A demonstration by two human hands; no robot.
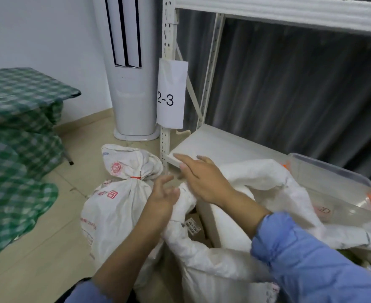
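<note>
Head view: the grip is seen slack on both sides, with nothing pinched. The fingers of the left hand [163, 196] are spread, and those of the right hand [203, 179] are stretched flat toward ten o'clock. The rolled rim of the open sack [202, 256] is found directly between them. Its fold runs from six o'clock up to twelve and seems to brush the left palm, though contact is left unsettled by blur. The left hand is judged the nearer to that fold. A tied sack [116, 200] is stood at nine o'clock on the floor [55, 259], and the shelf [219, 143] is set at one o'clock.
</note>
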